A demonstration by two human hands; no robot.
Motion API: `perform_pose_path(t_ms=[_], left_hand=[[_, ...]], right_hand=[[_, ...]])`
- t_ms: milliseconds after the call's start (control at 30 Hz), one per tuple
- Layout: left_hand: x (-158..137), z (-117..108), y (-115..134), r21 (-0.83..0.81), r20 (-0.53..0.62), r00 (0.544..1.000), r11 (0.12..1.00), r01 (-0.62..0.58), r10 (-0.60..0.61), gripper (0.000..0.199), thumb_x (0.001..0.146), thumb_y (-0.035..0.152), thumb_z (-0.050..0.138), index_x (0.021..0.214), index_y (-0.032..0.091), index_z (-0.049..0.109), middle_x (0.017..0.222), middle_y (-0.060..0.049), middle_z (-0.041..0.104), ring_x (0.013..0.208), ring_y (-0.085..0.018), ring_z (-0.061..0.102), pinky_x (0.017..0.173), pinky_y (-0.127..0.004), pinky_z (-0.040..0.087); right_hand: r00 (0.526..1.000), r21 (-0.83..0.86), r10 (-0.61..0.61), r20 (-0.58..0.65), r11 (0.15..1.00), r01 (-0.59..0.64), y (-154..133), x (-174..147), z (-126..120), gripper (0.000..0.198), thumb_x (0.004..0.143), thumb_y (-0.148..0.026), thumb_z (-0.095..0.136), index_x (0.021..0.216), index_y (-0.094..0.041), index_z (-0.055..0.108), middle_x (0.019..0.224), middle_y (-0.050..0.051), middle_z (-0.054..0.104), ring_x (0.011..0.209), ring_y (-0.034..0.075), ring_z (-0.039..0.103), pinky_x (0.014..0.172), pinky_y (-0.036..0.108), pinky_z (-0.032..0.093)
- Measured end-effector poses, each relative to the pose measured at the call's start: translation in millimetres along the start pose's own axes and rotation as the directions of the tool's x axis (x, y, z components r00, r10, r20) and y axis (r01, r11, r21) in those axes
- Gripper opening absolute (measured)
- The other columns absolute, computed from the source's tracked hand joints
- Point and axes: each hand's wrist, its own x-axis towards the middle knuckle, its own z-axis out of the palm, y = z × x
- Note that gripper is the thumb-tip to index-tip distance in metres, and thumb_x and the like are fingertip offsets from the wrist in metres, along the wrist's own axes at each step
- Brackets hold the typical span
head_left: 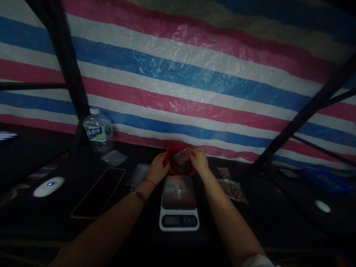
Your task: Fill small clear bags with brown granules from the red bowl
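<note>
Both forearms are bare from wrist to near the elbow. The left wrist wears a thin red string bracelet (150, 181) and, just behind it, a darker beaded bracelet (139, 196). A pale white sleeve edge (257, 260) shows at the right arm, near the bottom of the view

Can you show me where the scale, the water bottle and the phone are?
scale (179, 193): head view, on its weighing plate.
water bottle (98, 131): head view, on its label.
phone (98, 193): head view, middle of its dark screen.
</note>
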Motion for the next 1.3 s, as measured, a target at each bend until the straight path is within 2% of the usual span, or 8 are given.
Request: perform_pose_path(t_ms=[367, 500, 633, 733, 867, 1033, 1167, 1300], left_hand=[[-1, -3, 2, 0.064, -0.064, 0.997, 0.998, -0.029, 0.033, 0.043, 0.079, 0.025, 0.057, 0.12, 0.013, 0.058, 0.127, -0.014, 0.055, 0.118, -0.028, 0.05, 0.104, -0.046, 0.039], [-3, -11, 9, 0.02, -0.132, 0.989, 0.997, -0.069, 0.071, 0.038, 0.083, 0.033, 0.053, 0.116, 0.016, 0.06, 0.126, -0.012, 0.056, 0.118, -0.028, 0.049, 0.104, -0.049, 0.037], [-3, -13, 26, -0.3, 0.013, 0.999, 0.953, -0.046, 0.052, 0.039, 0.083, 0.035, 0.056, 0.117, 0.017, 0.057, 0.111, -0.008, 0.066, 0.103, -0.022, 0.06, 0.094, -0.039, 0.047], [1, -12, 39, -0.481, 0.106, 0.993, 0.872, 0.092, -0.046, 0.033, 0.079, 0.035, 0.059, 0.107, 0.016, 0.061, 0.099, -0.007, 0.069, 0.09, -0.019, 0.065, 0.083, -0.033, 0.052], [17, -30, 48, -0.616, 0.121, 0.967, 0.747, 0.249, -0.223, 0.031, 0.072, 0.04, 0.064, 0.088, 0.014, 0.063, 0.084, -0.006, 0.069, 0.076, -0.018, 0.064, 0.072, -0.031, 0.053], [41, -102, 28, -0.601, 0.194, 0.935, 0.717, 0.352, -0.297, 0.039, 0.067, 0.044, 0.064, 0.09, 0.013, 0.062, 0.074, -0.003, 0.065, 0.062, -0.013, 0.057, 0.057, -0.023, 0.047], [47, -147, -5, -0.254, 0.502, 0.814, 0.85, 0.462, -0.292, 0.024, 0.063, 0.032, 0.059, 0.079, 0.015, 0.065, 0.063, 0.001, 0.06, 0.053, -0.012, 0.051, 0.047, -0.02, 0.037], [35, -137, -30, 0.169, 0.701, 0.666, 0.967, 0.192, -0.254, 0.018, 0.062, 0.027, 0.056, 0.07, 0.016, 0.068, 0.071, -0.003, 0.066, 0.068, -0.02, 0.06, 0.061, -0.026, 0.045]], right_hand=[[0.979, 0.289, 0.199, -0.036, 0.94, -0.18, 8, 3, -10, 0.018, 0.077, -0.027, 0.056, 0.084, -0.018, 0.07, 0.082, 0.006, 0.071, 0.076, 0.02, 0.064, 0.073, 0.032, 0.048], [0.924, 0.632, 0.381, -0.043, 0.727, -0.27, 10, -9, -8, 0.02, 0.07, -0.037, 0.065, 0.073, -0.017, 0.062, 0.063, 0.0, 0.062, 0.056, 0.014, 0.056, 0.056, 0.025, 0.044], [0.9, 0.835, 0.421, 0.115, 0.45, -0.317, -3, -29, 0, 0.025, 0.067, -0.038, 0.069, 0.077, -0.018, 0.057, 0.06, -0.005, 0.057, 0.048, 0.009, 0.05, 0.047, 0.021, 0.042], [0.906, 0.872, 0.37, 0.204, 0.352, -0.341, -14, -40, 0, 0.027, 0.065, -0.034, 0.072, 0.082, -0.019, 0.057, 0.07, -0.004, 0.062, 0.058, 0.01, 0.058, 0.057, 0.023, 0.049], [0.916, 0.854, 0.331, 0.229, 0.383, -0.352, -15, -44, -6, 0.027, 0.066, -0.033, 0.07, 0.086, -0.019, 0.059, 0.069, -0.002, 0.063, 0.057, 0.011, 0.058, 0.052, 0.022, 0.048], [0.919, 0.829, 0.371, 0.131, 0.468, -0.307, 6, -55, -4, 0.025, 0.068, -0.036, 0.066, 0.082, -0.017, 0.06, 0.069, 0.0, 0.063, 0.052, 0.01, 0.054, 0.044, 0.02, 0.04], [0.913, 0.804, 0.403, 0.06, 0.523, -0.283, 18, -68, 1, 0.025, 0.071, -0.037, 0.063, 0.084, -0.016, 0.06, 0.065, -0.002, 0.06, 0.047, 0.009, 0.047, 0.046, 0.021, 0.038], [0.94, 0.776, 0.34, 0.032, 0.585, -0.238, 18, -72, 1, 0.023, 0.074, -0.036, 0.059, 0.085, -0.016, 0.062, 0.068, -0.001, 0.061, 0.05, 0.01, 0.048, 0.049, 0.023, 0.04]])
